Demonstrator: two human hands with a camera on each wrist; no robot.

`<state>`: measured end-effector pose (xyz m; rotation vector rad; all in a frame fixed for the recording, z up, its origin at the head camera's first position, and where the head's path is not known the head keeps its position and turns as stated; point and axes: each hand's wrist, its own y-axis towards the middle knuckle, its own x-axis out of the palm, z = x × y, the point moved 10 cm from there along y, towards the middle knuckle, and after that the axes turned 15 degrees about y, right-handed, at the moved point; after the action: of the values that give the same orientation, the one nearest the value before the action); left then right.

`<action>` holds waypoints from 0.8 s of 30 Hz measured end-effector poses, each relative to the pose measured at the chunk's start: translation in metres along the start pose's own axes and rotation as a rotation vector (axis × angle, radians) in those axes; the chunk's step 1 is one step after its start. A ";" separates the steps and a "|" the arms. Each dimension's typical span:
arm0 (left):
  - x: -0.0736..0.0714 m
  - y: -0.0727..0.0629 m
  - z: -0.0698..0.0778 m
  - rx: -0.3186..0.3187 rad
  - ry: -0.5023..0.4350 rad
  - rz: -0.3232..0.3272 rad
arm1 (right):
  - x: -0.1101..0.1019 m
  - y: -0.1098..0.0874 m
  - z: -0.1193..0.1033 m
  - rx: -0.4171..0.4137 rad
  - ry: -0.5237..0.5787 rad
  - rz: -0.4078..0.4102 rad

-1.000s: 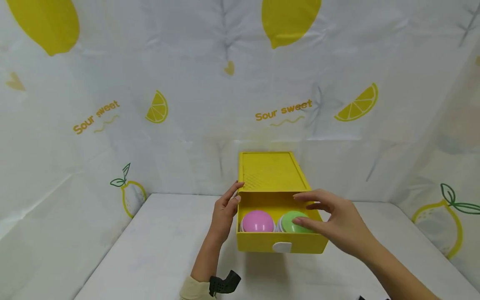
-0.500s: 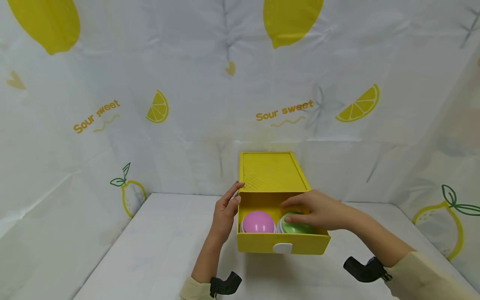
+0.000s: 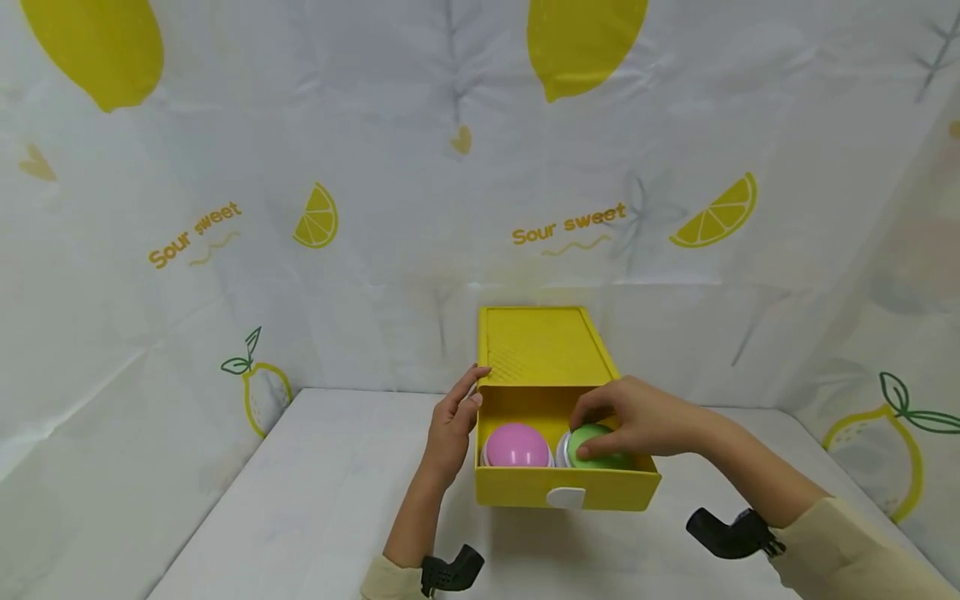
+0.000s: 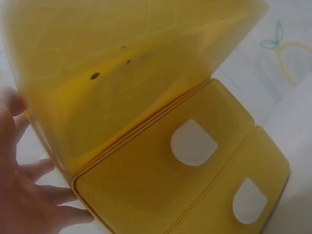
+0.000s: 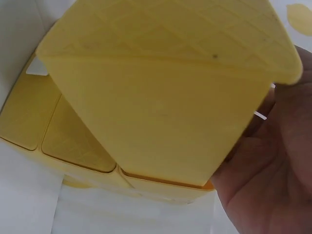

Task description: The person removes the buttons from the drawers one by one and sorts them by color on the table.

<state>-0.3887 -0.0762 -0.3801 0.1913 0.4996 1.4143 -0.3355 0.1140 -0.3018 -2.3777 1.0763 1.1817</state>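
Note:
A yellow cabinet [image 3: 547, 346] of small drawers has its top drawer [image 3: 517, 487] pulled out. In that drawer lie a pink-and-white ball [image 3: 516, 446] on the left and a green-and-white ball [image 3: 588, 433] on the right. My right hand [image 3: 648, 417] reaches over the drawer's right side and grips the green ball, thumb in front and fingers behind. My left hand [image 3: 448, 429] rests against the cabinet's left side, one finger over its top edge; the left wrist view shows its fingers spread along that side. The drawer's underside hides both balls from the wrist cameras.
Below the pulled-out drawer are two closed drawers with white tabs, the middle tab [image 4: 193, 143] and the lower tab [image 4: 249, 201]. The cabinet stands on a white table [image 3: 300, 500], before a lemon-printed backdrop [image 3: 420, 250].
My right hand has moved left into the drawer, and its fingers have closed around the green ball, which has turned slightly, showing more white. Left hand and cabinet stay put.

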 end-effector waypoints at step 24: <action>0.000 0.000 0.001 0.008 0.035 0.012 | -0.005 -0.010 -0.002 -0.054 0.168 0.018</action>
<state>-0.3883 -0.0764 -0.3794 0.1763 0.5339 1.4292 -0.3289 0.1227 -0.2976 -2.5524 1.1323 1.0442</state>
